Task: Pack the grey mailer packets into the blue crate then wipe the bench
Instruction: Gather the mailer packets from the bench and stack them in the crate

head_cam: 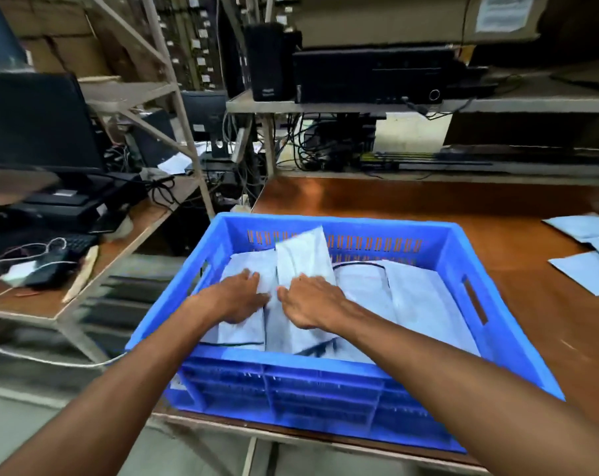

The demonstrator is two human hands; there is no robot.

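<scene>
Mailer packets, grey, lie inside the blue crate. My left hand presses flat on them; my right hand, fingers bent, touches them, grip indeterminate. Loose packets lie right of the crate

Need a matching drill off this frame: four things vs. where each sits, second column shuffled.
1 blue crate
2 loose packets
3 monitor
4 left hand

A far right of the bench
B on the side table, left
C near-left corner of the bench
D on the packed packets inside the crate

Pairs: 1-C, 2-A, 3-B, 4-D
</scene>
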